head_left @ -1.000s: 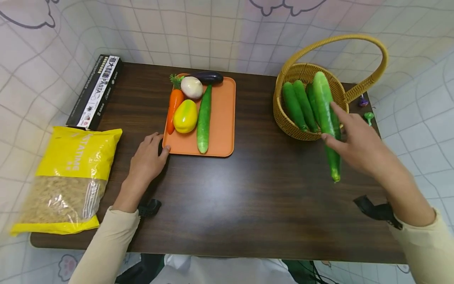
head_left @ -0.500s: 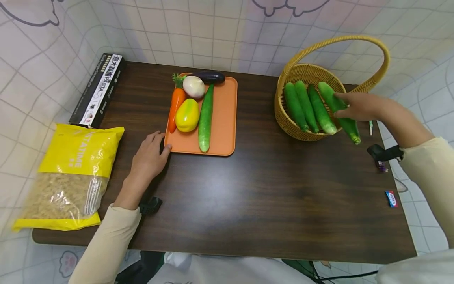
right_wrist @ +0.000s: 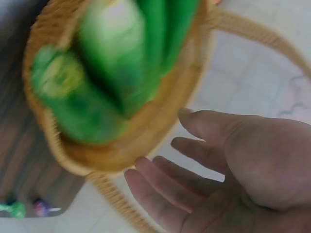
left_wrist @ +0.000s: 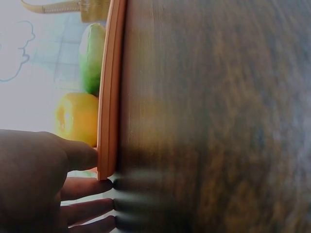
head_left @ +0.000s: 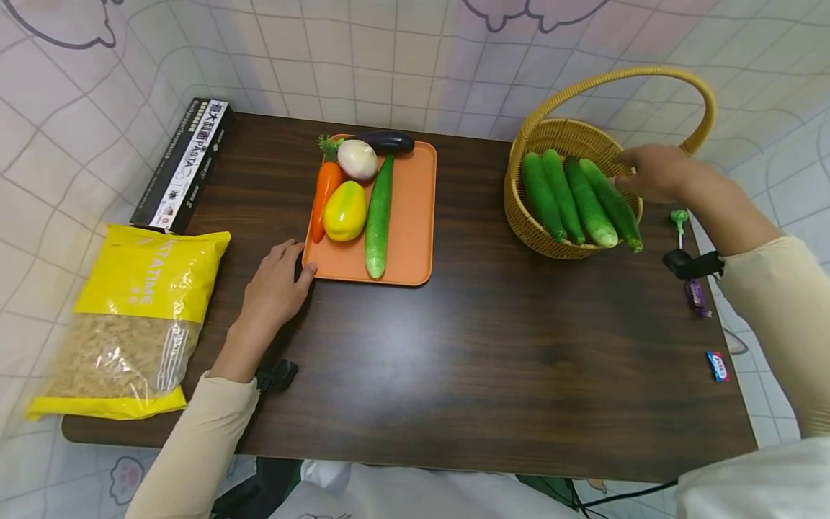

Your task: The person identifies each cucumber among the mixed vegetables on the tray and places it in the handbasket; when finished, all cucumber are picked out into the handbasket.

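My left hand holds the near left corner of an orange tray, thumb at its front edge and fingers along its left side. On the tray lie a carrot, a yellow pepper-like vegetable, a white round vegetable, an eggplant and a long cucumber. At the right, a wicker basket contains several cucumbers. My right hand holds nothing; its fingers are spread and relaxed over the basket's right rim, close to the rightmost cucumber.
A pasta bag and a black pasta box lie at the left. Near the table's right edge are a green lollipop, a purple-wrapped candy and a small blue-red packet. The basket's tall handle arches beside my right hand.
My right hand brought a cucumber into the basket's right side, let it go and drew slightly back. The left hand stays on the tray corner.
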`<state>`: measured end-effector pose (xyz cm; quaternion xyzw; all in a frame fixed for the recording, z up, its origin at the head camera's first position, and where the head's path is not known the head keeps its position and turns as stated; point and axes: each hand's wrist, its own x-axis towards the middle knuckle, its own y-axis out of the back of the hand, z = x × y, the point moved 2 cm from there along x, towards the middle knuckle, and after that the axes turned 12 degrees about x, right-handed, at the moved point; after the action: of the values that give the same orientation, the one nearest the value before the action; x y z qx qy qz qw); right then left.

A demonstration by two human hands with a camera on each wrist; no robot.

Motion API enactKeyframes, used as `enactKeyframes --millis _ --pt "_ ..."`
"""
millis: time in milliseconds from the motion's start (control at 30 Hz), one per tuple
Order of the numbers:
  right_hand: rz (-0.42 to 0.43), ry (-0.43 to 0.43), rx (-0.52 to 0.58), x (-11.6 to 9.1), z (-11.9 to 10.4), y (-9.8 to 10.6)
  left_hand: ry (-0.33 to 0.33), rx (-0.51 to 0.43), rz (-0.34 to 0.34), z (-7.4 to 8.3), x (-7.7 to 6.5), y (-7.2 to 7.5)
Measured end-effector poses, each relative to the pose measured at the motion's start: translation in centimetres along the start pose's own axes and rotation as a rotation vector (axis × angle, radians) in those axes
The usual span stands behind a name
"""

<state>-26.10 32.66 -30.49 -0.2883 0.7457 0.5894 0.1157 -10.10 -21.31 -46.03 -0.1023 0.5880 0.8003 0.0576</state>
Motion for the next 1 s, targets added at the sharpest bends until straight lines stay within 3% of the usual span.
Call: enactKeyframes --millis 267,567,733,1000 --pt "0.079 0.099 0.027 -1.8 -6.8 -0.8 0.008 -0.001 -0.005 0.1 -0.1 0.2" --pt "0.263 0.25 0.234 -2.8 -15.3 -4.0 -0.001 0.002 0.0 0.0 -0.1 0.1" --pt "0.311 0.34 0.322 0.0 -19.6 -6.5 0.005 0.004 -0.006 -0.2 -0.1 0.2" --pt "0.129 0.352 0.421 6.3 -24.5 -11.0 0.003 0.004 -0.017 -0.1 0.1 0.2"
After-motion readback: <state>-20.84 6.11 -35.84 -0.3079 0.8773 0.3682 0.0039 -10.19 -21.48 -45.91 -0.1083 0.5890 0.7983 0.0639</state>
